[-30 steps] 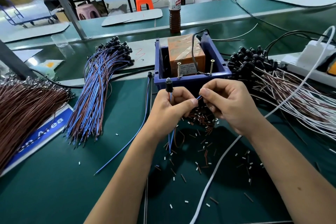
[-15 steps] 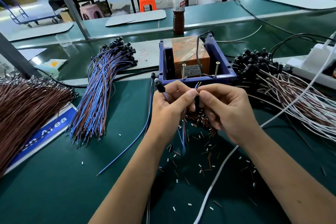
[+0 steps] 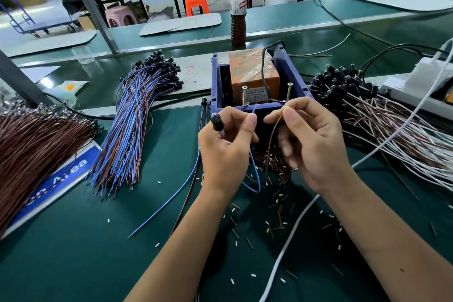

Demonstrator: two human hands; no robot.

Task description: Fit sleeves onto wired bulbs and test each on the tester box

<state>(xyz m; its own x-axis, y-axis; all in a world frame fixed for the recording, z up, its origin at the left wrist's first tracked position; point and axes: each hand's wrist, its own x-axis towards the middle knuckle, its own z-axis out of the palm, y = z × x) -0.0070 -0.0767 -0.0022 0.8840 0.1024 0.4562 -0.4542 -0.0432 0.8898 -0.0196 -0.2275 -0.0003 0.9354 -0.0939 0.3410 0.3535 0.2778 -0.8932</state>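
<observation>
My left hand (image 3: 228,144) grips a black-sleeved bulb (image 3: 217,122) and pinches its blue wire (image 3: 255,174) up near the left brass screw (image 3: 244,95) of the blue tester box (image 3: 291,66). My right hand (image 3: 311,140) pinches the same bulb's brown wire (image 3: 273,137), its tip close to the right brass screw (image 3: 289,92). An orange block (image 3: 252,73) sits inside the box. Small sleeve pieces (image 3: 277,164) lie heaped on the green mat below my hands.
A bundle of blue-brown wired bulbs (image 3: 137,115) lies left of the box, a brown wire pile (image 3: 36,144) at far left. Black-capped bulbs on white-brown wires (image 3: 367,105) spread on the right. A white cable (image 3: 294,228), a power strip (image 3: 426,88) and a bottle (image 3: 238,12) are nearby.
My hands moved apart and up to the box front. The blue and brown wire ends, held together before, now point separately at the two screws.
</observation>
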